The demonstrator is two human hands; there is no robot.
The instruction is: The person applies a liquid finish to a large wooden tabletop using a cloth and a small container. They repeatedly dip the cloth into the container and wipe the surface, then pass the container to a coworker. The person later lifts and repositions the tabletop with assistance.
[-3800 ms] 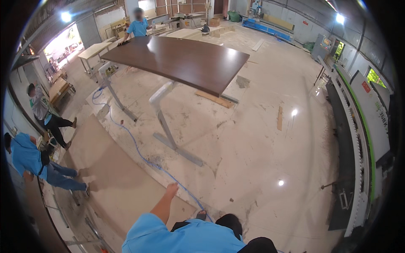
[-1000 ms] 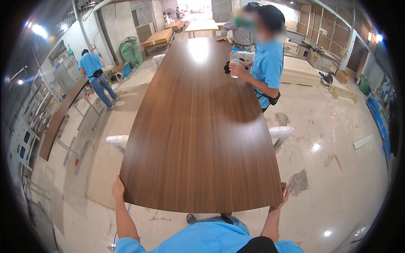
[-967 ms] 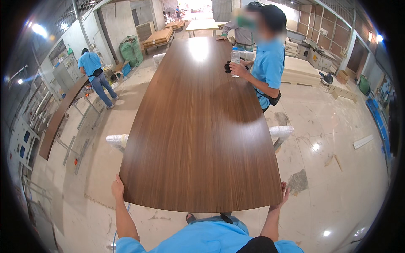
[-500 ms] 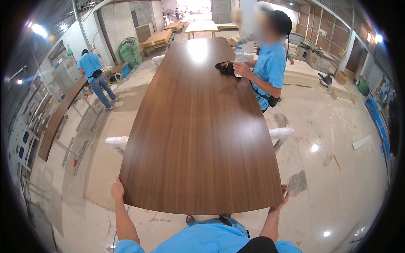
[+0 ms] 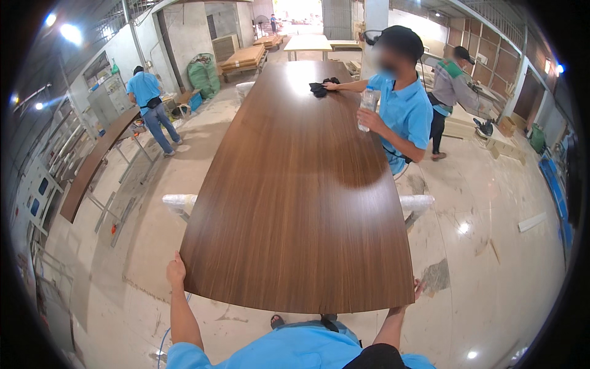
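A long dark-brown wood-grain panel (image 5: pixel 295 234) stretches away from me, lying flat on supports. At its near left corner, my left hand (image 5: pixel 176 269) is closed on the side edge, with its fingers partly hidden under the board. My right hand (image 5: pixel 419 289) holds the near right corner; most of it is behind the board and only some fingertips show beside the edge. Across the far right part, a co-worker in a light-blue shirt presses a black cloth (image 5: pixel 319 89) on the surface and grips a clear plastic bottle (image 5: pixel 369 109) in the other hand.
Plastic-wrapped support bars (image 5: pixel 416 203) stick out on both sides of the panel. Another person stands at the left by a narrow brown board (image 5: pixel 98 161) on metal stands. A third person (image 5: pixel 452 83) is at the right rear. A white-topped table (image 5: pixel 308 43) stands beyond.
The co-worker's cloth has moved farther along the panel, and the bottle has come nearer and right. A person at the right rear has come into view. My hands stay at the same corners.
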